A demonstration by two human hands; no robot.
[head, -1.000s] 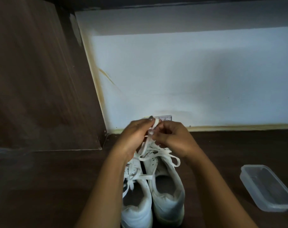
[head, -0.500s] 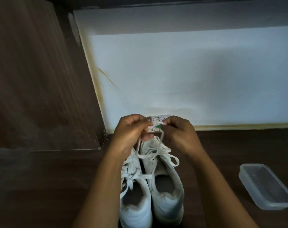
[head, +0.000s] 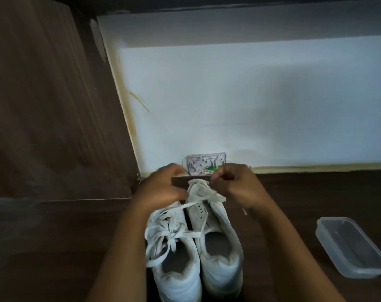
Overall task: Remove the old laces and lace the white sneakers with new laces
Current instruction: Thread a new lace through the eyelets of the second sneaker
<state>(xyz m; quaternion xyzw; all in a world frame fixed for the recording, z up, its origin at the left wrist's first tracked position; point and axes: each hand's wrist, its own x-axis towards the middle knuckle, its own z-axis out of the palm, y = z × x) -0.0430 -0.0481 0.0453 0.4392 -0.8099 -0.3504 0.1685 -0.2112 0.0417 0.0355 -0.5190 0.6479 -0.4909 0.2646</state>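
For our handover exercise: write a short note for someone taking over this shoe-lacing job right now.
Left hand: blurred over the sneaker toes; grip unclear.
Right hand: pinches the old lace near the toe of the right sneaker.
That sneaker is mostly unlaced; the left sneaker is tied.
A clear container sits to the right.
Left to do: finish unlacing both, fit new laces.

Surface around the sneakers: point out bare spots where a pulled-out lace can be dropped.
Bare wood lies between the right sneaker and the plastic container, and left of the left sneaker near the wooden panel. The toe end is crowded: the left hand and right hand grip the lace before the packet.
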